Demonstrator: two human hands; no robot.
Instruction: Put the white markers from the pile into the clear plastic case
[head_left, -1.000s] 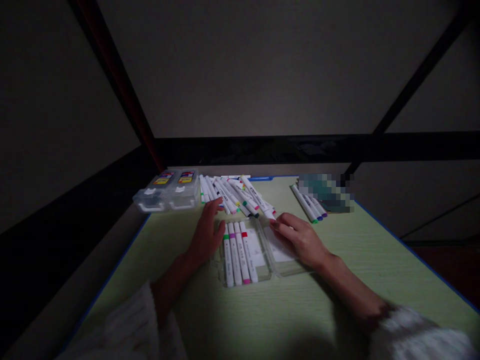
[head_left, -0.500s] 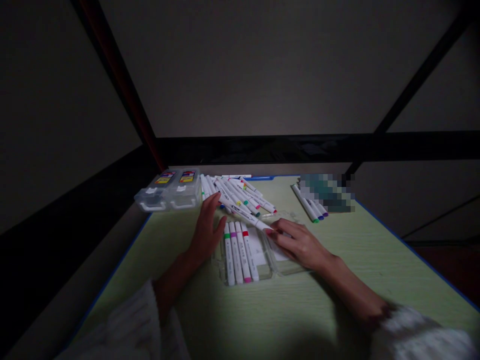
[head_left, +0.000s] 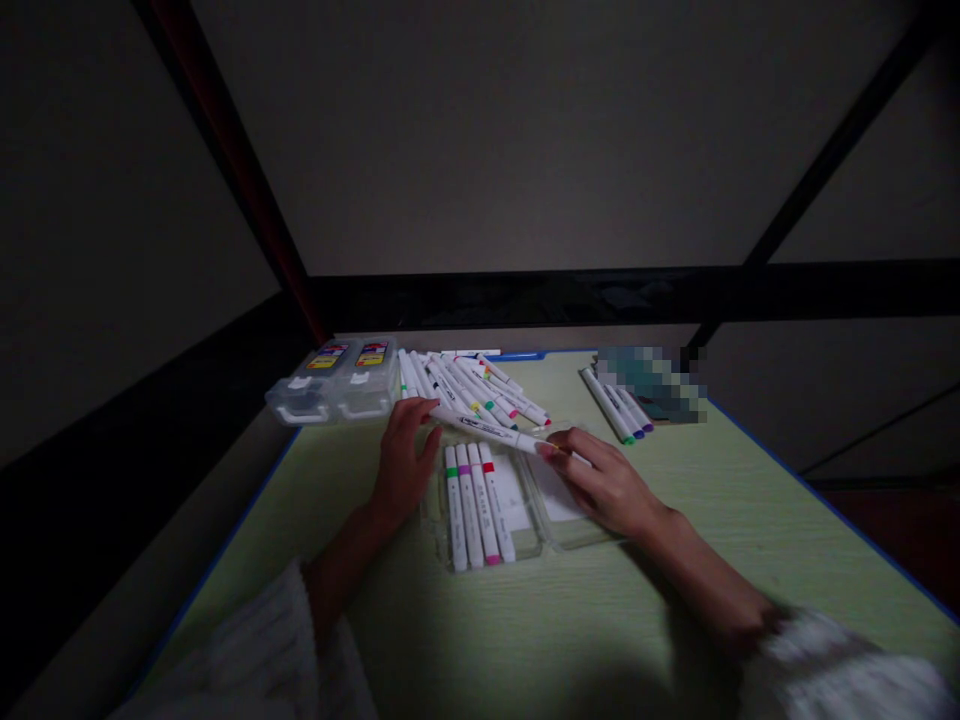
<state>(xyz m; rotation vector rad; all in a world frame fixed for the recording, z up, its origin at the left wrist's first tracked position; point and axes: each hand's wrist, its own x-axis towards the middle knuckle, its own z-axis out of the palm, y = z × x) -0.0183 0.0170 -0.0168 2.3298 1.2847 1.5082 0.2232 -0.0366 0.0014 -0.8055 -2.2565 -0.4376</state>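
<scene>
Outward, tabletop runs to blue edging past the right hand, pinching a marker, and the left hand, loosely spread.

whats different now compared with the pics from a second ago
The marker in the right hand has swung: its far end went from over the pile of markers leftward and nearer the person, to the left hand. The right hand kept its hold. The four markers in the open case, the three markers at the right and the clear boxes stayed put.
</scene>
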